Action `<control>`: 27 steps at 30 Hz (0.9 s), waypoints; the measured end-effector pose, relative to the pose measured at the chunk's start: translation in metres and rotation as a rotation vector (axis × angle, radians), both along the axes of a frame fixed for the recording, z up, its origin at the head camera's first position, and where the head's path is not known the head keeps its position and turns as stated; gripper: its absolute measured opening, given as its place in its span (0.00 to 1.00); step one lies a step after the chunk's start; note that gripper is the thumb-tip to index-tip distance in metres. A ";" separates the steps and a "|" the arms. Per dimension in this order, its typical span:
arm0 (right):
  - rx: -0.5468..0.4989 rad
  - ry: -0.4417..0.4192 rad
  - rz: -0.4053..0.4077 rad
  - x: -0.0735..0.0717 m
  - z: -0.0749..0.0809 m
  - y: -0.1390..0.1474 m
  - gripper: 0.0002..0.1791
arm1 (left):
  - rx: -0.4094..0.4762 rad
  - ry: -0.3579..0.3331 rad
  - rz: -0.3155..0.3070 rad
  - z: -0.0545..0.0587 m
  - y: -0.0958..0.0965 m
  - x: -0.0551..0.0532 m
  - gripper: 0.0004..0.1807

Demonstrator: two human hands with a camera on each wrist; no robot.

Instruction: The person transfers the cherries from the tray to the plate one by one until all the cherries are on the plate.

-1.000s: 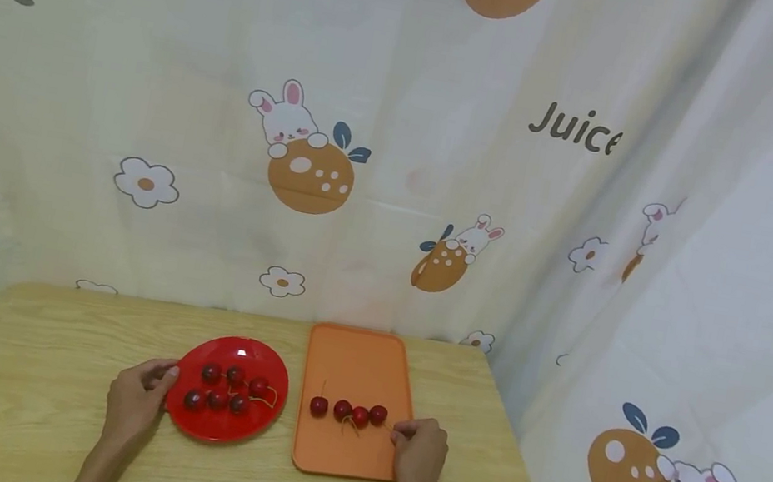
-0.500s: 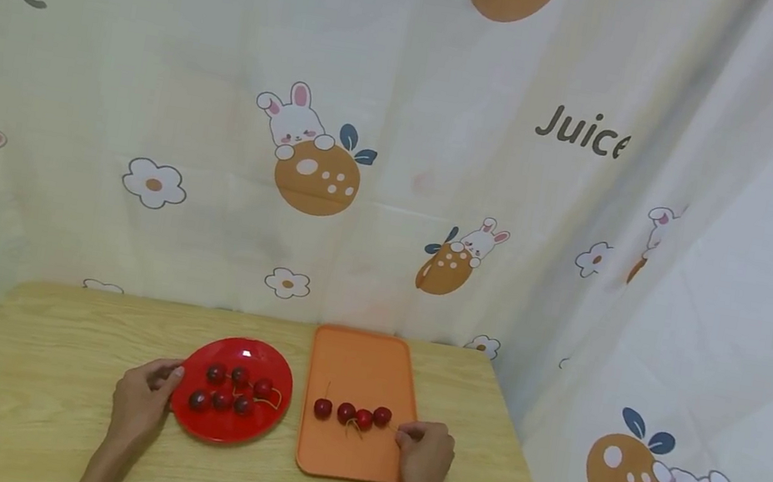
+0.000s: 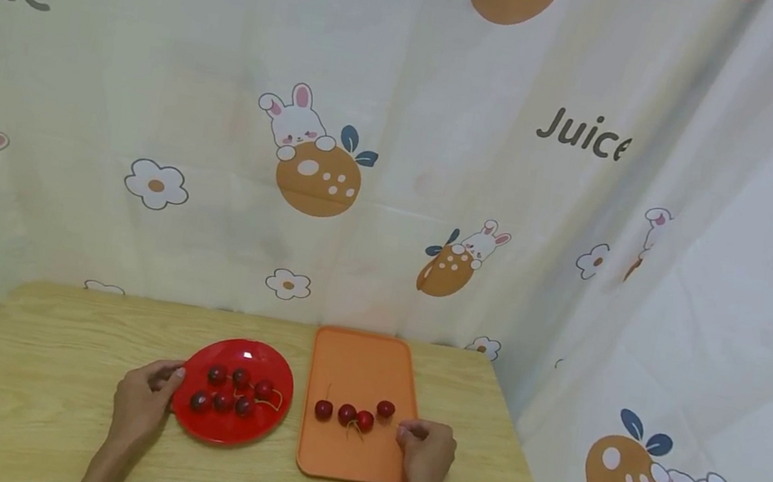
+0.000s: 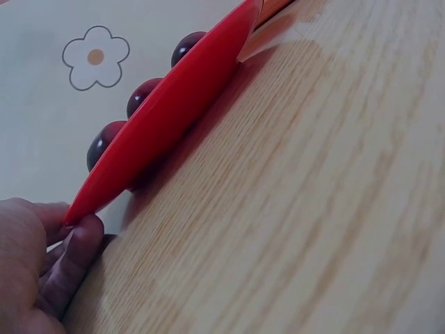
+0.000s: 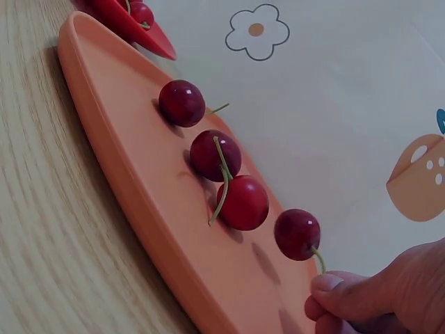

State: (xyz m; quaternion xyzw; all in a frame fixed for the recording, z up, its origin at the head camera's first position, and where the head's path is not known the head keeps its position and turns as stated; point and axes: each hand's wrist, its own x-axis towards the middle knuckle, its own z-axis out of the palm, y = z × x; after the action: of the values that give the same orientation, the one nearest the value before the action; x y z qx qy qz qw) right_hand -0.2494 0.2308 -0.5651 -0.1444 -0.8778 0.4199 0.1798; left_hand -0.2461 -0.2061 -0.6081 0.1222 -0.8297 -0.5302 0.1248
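My left hand (image 3: 139, 400) pinches the near-left rim of a round red plate (image 3: 239, 354), thumb and fingers on either side of the edge in the left wrist view. Several dark red cherries (image 3: 222, 402) lie on that plate, some with stems. At the right, my right hand (image 3: 427, 454) pinches the green stem of a cherry (image 5: 297, 234) between thumb and fingertips. This cherry hangs over the right side of an orange tray (image 3: 344, 458), its shadow apart from it. Three other cherries rest on the tray, a single one (image 5: 181, 103) and two close together (image 5: 243, 202).
Plate and tray stand side by side on a light wood table (image 3: 74, 343), with a narrow gap between them. Behind the table hangs a pale curtain (image 3: 203, 246) printed with rabbits and flowers; it also runs along the right side.
The cherry in my right hand has risen a little and parted from the cherries beside it. My left hand stays on the plate's rim. The whole head view has shifted slightly.
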 end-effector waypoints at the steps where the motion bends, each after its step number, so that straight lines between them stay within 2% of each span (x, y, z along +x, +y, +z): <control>1: 0.000 0.006 -0.003 -0.001 0.000 0.000 0.03 | 0.000 -0.001 0.000 0.000 0.000 0.000 0.17; 12: -0.071 0.026 -0.009 -0.011 0.001 -0.006 0.03 | 0.006 0.001 0.000 -0.001 -0.001 -0.002 0.17; 21: -0.066 0.063 0.009 -0.017 0.001 -0.016 0.02 | 0.016 0.005 -0.009 -0.002 -0.001 -0.002 0.17; 27: -0.082 0.091 0.035 -0.019 0.006 -0.023 0.03 | 0.009 0.000 -0.007 -0.001 -0.003 -0.003 0.17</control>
State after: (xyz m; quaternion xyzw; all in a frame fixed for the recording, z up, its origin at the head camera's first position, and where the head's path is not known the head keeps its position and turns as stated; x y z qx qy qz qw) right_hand -0.2686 0.2074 -0.5587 -0.1173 -0.8531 0.4648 0.2060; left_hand -0.2487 -0.2087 -0.6089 0.1197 -0.8277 -0.5344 0.1222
